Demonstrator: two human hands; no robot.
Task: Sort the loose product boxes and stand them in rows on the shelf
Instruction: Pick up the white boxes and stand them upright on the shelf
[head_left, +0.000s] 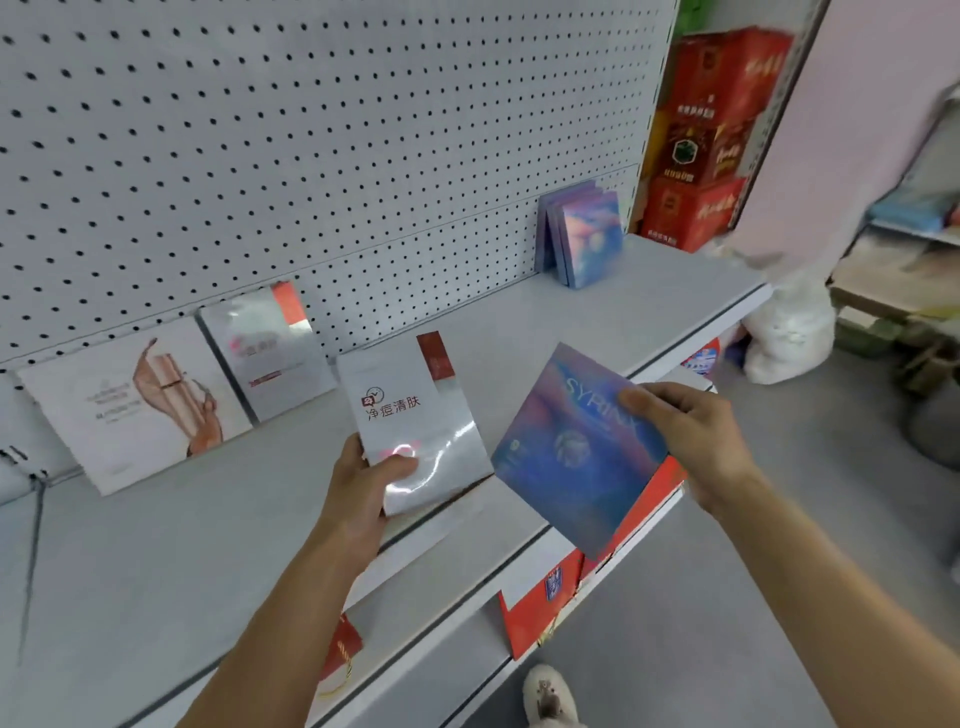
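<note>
1. The grey shelf is the landmark; a white pegboard rises along its back edge.
2. Leaning on the pegboard at the shelf's left end are a white box with a peach ribbon print and, just beside it, a glossy white box with a red corner.
3. At the shelf's far right end a row of blue-pink boxes stands upright, touching one another.
4. Past that end, red cartons are stacked.
5. Above the shelf's front edge, the left hand grips a white box with red characters, thumb curled over its face.
6. The right hand pinches a blue box marked SYRINX at its upper corner, tilted.
7. Below the shelf's lip, red packages are partly hidden; their print is unreadable.
8. The floor items beyond the shelf's right end are blurred.
</note>
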